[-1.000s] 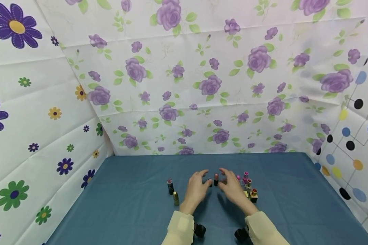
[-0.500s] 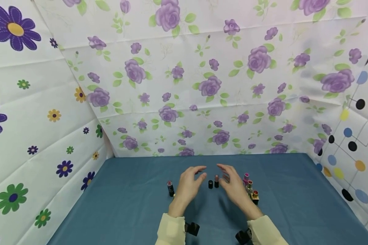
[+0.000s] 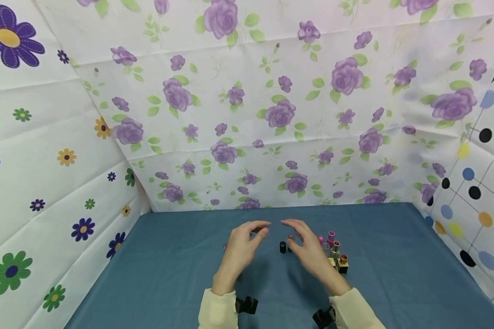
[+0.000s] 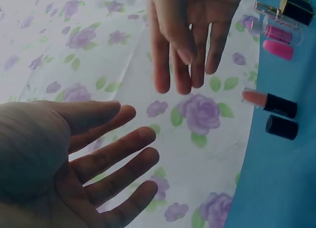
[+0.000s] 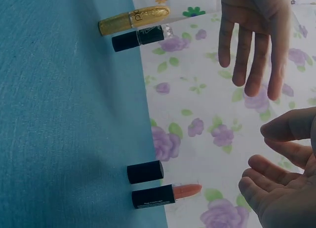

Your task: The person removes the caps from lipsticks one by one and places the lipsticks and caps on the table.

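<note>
Both hands hover over the table with nothing in them. My left hand [image 3: 240, 249] has its fingers apart and loosely bent, left of a small black cap [image 3: 282, 247]. Facing it, my right hand [image 3: 308, 251] hangs in the air, partly covering an uncapped lipstick [image 3: 290, 237]. In the right wrist view this lipstick shows a black tube and a nude-pink bullet, standing beside its cap. A gold tube [image 5: 131, 20] and a black lipstick with a clear top [image 5: 138, 38] stand together at the left; my left hand mostly hides them in the head view.
Right of my right hand stand a bright pink lipstick [image 3: 331, 236], a gold-rimmed lipstick [image 3: 335, 248] and a red lipstick in a black-and-gold case [image 3: 343, 264], with caps including a pink cap [image 3: 321, 239]. Flowered cloth [image 3: 230, 114] hangs behind the blue table [image 3: 181, 265].
My hands have risen away from the nude-pink lipstick and its cap, the left one shifting left. The black cap came into full view, while the two tubes at the left became covered.
</note>
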Motion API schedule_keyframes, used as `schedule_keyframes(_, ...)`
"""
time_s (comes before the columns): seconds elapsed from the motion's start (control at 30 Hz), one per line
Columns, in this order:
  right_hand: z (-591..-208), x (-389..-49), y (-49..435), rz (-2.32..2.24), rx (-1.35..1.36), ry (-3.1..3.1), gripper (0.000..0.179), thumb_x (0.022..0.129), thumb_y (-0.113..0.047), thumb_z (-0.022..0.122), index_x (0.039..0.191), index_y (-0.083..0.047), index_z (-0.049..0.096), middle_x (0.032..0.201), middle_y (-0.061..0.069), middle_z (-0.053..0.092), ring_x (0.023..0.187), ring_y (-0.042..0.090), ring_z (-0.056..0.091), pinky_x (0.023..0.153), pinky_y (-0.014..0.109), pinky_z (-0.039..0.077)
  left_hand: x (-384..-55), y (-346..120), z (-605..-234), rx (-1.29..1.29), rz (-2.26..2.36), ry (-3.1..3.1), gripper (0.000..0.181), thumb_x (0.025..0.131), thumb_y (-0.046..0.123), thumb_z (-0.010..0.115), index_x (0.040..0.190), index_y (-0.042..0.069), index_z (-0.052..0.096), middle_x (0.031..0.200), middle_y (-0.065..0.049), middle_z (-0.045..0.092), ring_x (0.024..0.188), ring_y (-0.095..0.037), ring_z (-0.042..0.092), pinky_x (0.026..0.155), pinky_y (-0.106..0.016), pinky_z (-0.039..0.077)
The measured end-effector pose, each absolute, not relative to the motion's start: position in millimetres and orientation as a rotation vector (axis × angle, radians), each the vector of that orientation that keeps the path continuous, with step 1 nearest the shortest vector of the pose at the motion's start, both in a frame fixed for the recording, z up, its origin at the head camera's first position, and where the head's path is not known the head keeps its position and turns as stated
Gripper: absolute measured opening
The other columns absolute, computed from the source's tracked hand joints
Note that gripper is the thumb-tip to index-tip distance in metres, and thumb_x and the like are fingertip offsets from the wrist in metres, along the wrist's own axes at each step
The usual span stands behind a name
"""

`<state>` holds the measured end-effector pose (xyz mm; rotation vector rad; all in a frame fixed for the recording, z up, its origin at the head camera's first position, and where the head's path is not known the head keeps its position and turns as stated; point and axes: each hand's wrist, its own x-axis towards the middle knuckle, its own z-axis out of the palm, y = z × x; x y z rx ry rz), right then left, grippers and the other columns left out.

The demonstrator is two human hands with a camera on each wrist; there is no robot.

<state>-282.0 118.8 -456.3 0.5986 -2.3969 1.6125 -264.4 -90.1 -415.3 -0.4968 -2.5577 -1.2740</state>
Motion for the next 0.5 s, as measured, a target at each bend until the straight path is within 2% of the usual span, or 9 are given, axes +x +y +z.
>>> schedule_keyframes(0.2, -455, -282, 114, 1.662, 0.628, -2.382, 0.046, 0.101, 0.007, 0.060, 0.145, -0.005, 0.059, 0.151, 0.020, 0.049, 0.142, 0.039, 0.045, 0.110, 0.062, 0.042, -263, -111, -411, -0.457, -1.262, -2.638, 0.028, 0.107, 0.025, 0.063, 0.132, 0.016, 0.073, 0.120, -0.003, 0.072, 0.113, -0.025, 0.066, 0.099, -0.054, 0.052)
schedule_keyframes(0.27, -455, -280, 112, 1.639, 0.621, -2.399, 0.046, 0.101, 0.007, 0.061, 0.145, -0.007, 0.060, 0.150, 0.017, 0.050, 0.132, 0.035, 0.054, 0.106, 0.060, 0.047, -263, -119, -410, -0.453, -1.249, -2.682, 0.029, 0.107, 0.023, 0.063, 0.133, 0.014, 0.072, 0.121, -0.004, 0.072, 0.113, -0.025, 0.066, 0.098, -0.054, 0.053)
schedule_keyframes(0.33, -455, -278, 110, 1.602, 0.617, -2.424, 0.046, 0.101, 0.005, 0.062, 0.144, -0.010, 0.061, 0.150, 0.015, 0.052, 0.117, 0.031, 0.058, 0.096, 0.054, 0.050, -264, -126, -410, -0.462, -1.232, -2.737, 0.029, 0.106, 0.022, 0.063, 0.133, 0.012, 0.071, 0.120, -0.005, 0.072, 0.111, -0.026, 0.067, 0.094, -0.052, 0.055)
schedule_keyframes(0.43, -456, -276, 106, 1.563, 0.626, -2.462, 0.047, 0.101, 0.003, 0.064, 0.145, -0.013, 0.061, 0.150, 0.011, 0.053, 0.117, 0.029, 0.059, 0.097, 0.052, 0.051, -264, -136, -410, -0.486, -1.241, -2.819, 0.030, 0.106, 0.021, 0.064, 0.134, 0.010, 0.071, 0.119, -0.007, 0.072, 0.109, -0.027, 0.067, 0.088, -0.047, 0.057)
schedule_keyframes(0.5, -458, -275, 104, 1.579, 0.665, -2.479, 0.047, 0.102, 0.001, 0.063, 0.147, -0.013, 0.059, 0.152, 0.012, 0.052, 0.130, 0.033, 0.055, 0.105, 0.056, 0.048, -263, -142, -410, -0.487, -1.258, -2.876, 0.031, 0.105, 0.021, 0.065, 0.133, 0.009, 0.071, 0.118, -0.007, 0.073, 0.107, -0.028, 0.068, 0.084, -0.045, 0.058)
